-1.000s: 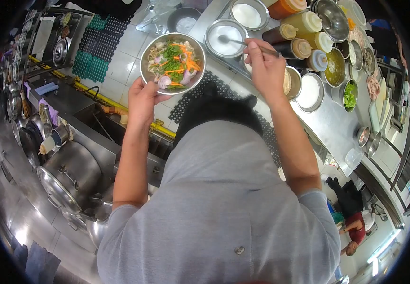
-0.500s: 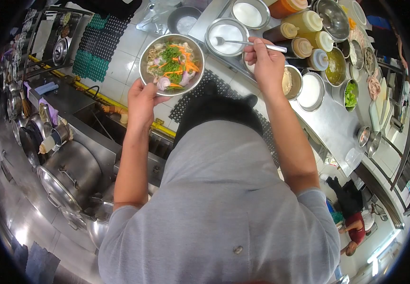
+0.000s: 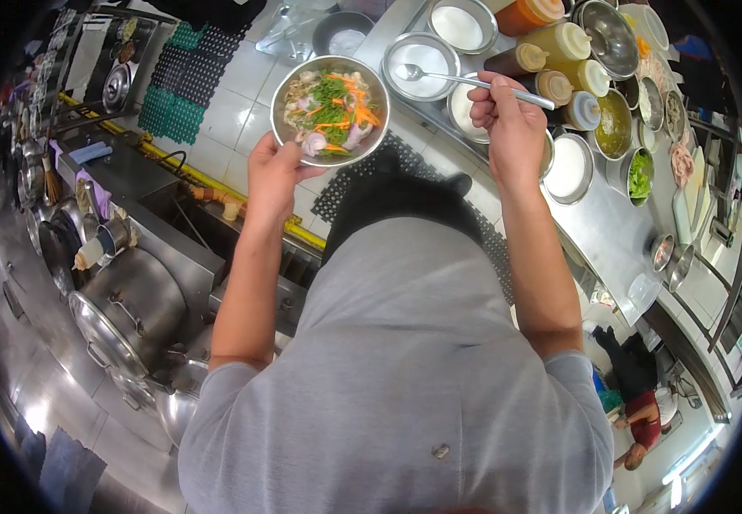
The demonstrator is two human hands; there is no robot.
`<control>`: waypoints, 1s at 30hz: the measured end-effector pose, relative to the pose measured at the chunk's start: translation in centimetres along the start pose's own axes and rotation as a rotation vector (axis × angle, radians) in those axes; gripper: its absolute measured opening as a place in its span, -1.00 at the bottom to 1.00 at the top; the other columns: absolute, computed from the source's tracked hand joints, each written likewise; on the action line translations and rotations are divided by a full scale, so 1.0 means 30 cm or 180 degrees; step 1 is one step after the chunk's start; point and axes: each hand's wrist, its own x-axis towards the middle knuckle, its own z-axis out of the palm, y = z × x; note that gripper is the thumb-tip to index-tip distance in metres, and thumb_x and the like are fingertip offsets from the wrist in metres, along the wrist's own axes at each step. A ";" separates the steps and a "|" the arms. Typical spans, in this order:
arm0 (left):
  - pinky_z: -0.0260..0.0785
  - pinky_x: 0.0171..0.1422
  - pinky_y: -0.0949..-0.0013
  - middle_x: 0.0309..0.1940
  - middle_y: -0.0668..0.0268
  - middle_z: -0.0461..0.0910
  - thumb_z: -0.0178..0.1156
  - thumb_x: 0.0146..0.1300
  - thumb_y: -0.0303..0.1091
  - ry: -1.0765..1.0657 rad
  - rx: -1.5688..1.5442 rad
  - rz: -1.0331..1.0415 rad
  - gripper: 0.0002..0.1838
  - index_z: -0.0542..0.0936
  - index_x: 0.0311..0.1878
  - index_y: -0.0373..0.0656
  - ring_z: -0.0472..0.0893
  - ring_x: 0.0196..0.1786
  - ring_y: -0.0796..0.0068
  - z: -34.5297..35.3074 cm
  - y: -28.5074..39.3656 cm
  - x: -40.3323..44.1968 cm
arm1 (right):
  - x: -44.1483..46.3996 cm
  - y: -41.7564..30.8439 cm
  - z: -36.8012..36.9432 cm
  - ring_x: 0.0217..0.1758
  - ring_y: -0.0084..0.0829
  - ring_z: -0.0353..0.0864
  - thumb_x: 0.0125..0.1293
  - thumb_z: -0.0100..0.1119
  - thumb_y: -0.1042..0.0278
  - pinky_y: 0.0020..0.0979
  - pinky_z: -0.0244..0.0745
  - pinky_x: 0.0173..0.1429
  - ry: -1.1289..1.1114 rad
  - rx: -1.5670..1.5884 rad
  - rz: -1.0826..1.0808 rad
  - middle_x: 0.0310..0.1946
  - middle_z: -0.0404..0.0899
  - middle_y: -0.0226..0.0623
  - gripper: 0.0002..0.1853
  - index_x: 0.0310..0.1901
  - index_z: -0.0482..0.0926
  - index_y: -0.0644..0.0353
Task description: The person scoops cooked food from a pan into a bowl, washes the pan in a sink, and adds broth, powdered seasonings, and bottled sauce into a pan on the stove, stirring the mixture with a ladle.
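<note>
My left hand [image 3: 277,176] grips the near rim of a metal bowl [image 3: 280,141] and holds it up over the floor. Inside lie chopped green herbs [image 3: 333,98], carrot strips [image 3: 360,110] and sliced purple onion [image 3: 314,142]. My right hand [image 3: 512,128] is closed around the handle of a long metal spoon [image 3: 461,79]. The spoon's head is over a metal bowl of white granules [image 3: 422,65], at or just above their surface; I cannot tell which. A second bowl of white granules [image 3: 456,27] stands behind it, and another white-filled bowl [image 3: 471,110] is partly under my right hand.
Squeeze bottles [image 3: 563,43] crowd the steel counter [image 3: 598,231] on the right, among bowls of oil [image 3: 613,124] and green leaves [image 3: 640,176]. A large lidded pot [image 3: 135,295] stands at the left. Another person [image 3: 640,420] is at the lower right.
The spoon, its head still over the white granules, has swung so its handle slopes down to the right more. Both hands and the whole scene sit slightly further right in view.
</note>
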 end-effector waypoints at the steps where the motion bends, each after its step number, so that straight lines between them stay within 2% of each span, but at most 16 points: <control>1: 0.84 -0.05 0.32 0.02 0.05 0.78 0.06 0.42 -0.55 -0.0004 0.0005 -0.0005 -0.63 0.56 0.25 -0.42 0.86 -0.09 0.29 -0.001 -0.005 0.002 | -0.018 -0.020 0.016 -0.35 -0.58 0.64 0.71 0.12 0.24 -0.52 0.53 -0.22 -0.0044 -0.0053 -0.0040 -0.28 0.78 -0.25 -0.64 0.11 0.71 0.44; 6: 0.82 -0.06 0.34 0.03 0.07 0.78 0.08 0.44 -0.53 -0.0065 -0.0084 0.0040 -0.64 0.56 0.25 -0.38 0.85 -0.09 0.31 0.021 -0.005 -0.006 | -0.096 -0.054 0.055 -0.34 -0.57 0.65 0.69 0.17 0.29 -0.48 0.55 -0.19 -0.0215 -0.0428 -0.0023 -0.26 0.78 -0.29 -0.70 0.08 0.75 0.39; 8: 0.82 -0.06 0.34 0.03 0.07 0.78 0.08 0.44 -0.53 -0.0067 -0.0093 0.0045 -0.65 0.56 0.24 -0.39 0.85 -0.09 0.32 0.026 -0.001 -0.011 | -0.134 -0.059 0.063 -0.31 -0.46 0.70 0.65 0.24 0.38 -0.42 0.58 -0.14 -0.0826 -0.1612 -0.1408 -0.24 0.77 -0.22 -0.79 0.05 0.77 0.34; 9: 0.82 -0.06 0.34 0.03 0.07 0.78 0.08 0.43 -0.53 -0.0061 -0.0101 0.0044 -0.66 0.56 0.23 -0.39 0.85 -0.09 0.32 0.026 -0.001 -0.014 | -0.133 -0.058 0.058 -0.31 -0.46 0.70 0.65 0.24 0.38 -0.42 0.58 -0.14 -0.0827 -0.1618 -0.1406 -0.24 0.77 -0.22 -0.79 0.05 0.77 0.34; 12: 0.83 -0.04 0.32 0.02 0.07 0.78 0.08 0.42 -0.54 0.0006 -0.0060 0.0001 -0.67 0.56 0.21 -0.40 0.85 -0.09 0.31 0.032 0.000 -0.017 | -0.109 -0.046 0.020 -0.25 -0.30 0.74 0.61 0.29 0.42 -0.35 0.61 -0.11 -0.0563 -0.2047 -0.2114 -0.21 0.75 -0.10 -0.82 0.08 0.76 0.30; 16: 0.84 -0.03 0.30 0.02 0.06 0.78 0.08 0.42 -0.55 -0.0028 -0.0050 0.0003 -0.66 0.57 0.20 -0.41 0.85 -0.10 0.29 0.027 -0.004 -0.026 | -0.113 -0.032 -0.060 -0.27 -0.39 0.73 0.62 0.28 0.43 -0.38 0.59 -0.15 -0.0473 -0.2155 -0.1701 -0.22 0.76 -0.13 -0.82 0.08 0.76 0.32; 18: 0.85 -0.03 0.29 0.01 0.06 0.78 0.08 0.42 -0.55 0.0026 0.0015 0.0057 -0.67 0.58 0.19 -0.42 0.85 -0.10 0.28 0.028 -0.001 -0.037 | -0.140 -0.049 -0.110 -0.32 -0.48 0.70 0.65 0.25 0.38 -0.42 0.58 -0.17 -0.0030 -0.1654 -0.1239 -0.24 0.78 -0.18 -0.79 0.06 0.77 0.35; 19: 0.85 -0.04 0.29 0.01 0.07 0.78 0.08 0.42 -0.55 -0.0037 0.0041 0.0078 -0.67 0.59 0.19 -0.42 0.85 -0.11 0.30 0.016 -0.011 -0.036 | -0.145 -0.050 -0.135 -0.36 -0.55 0.67 0.67 0.22 0.33 -0.44 0.56 -0.20 0.0232 -0.1769 -0.1334 -0.29 0.78 -0.21 -0.73 0.02 0.78 0.39; 22: 0.85 -0.04 0.29 0.00 0.08 0.77 0.08 0.43 -0.54 -0.0014 0.0153 0.0112 -0.69 0.59 0.18 -0.42 0.85 -0.12 0.33 0.030 0.018 -0.066 | -0.155 -0.057 -0.193 -0.39 -0.52 0.67 0.68 0.20 0.30 -0.43 0.57 -0.20 0.0439 -0.2024 -0.1050 -0.34 0.78 -0.21 -0.70 -0.01 0.80 0.39; 26: 0.85 -0.08 0.32 -0.01 0.09 0.77 0.07 0.43 -0.55 -0.0097 0.0184 0.0125 -0.69 0.58 0.18 -0.40 0.84 -0.12 0.36 0.041 0.048 -0.078 | -0.121 0.035 -0.240 -0.35 -0.53 0.70 0.68 0.19 0.30 -0.41 0.59 -0.18 0.0456 -0.2037 -0.1301 -0.32 0.80 -0.20 -0.69 -0.04 0.81 0.41; 28: 0.85 -0.08 0.32 -0.01 0.09 0.77 0.07 0.43 -0.56 -0.0131 0.0221 0.0132 -0.68 0.58 0.19 -0.40 0.84 -0.12 0.37 0.043 0.050 -0.073 | -0.121 0.069 -0.231 -0.32 -0.54 0.70 0.69 0.18 0.29 -0.44 0.60 -0.18 0.0502 -0.1856 -0.1168 -0.28 0.80 -0.21 -0.68 -0.01 0.79 0.42; 30: 0.85 -0.08 0.33 0.00 0.09 0.77 0.07 0.43 -0.56 -0.0167 0.0255 0.0146 -0.68 0.58 0.19 -0.40 0.84 -0.12 0.37 0.052 0.049 -0.072 | -0.115 0.089 -0.231 -0.30 -0.55 0.69 0.71 0.16 0.27 -0.48 0.60 -0.19 0.0530 -0.1081 -0.0602 -0.26 0.78 -0.23 -0.67 0.04 0.77 0.43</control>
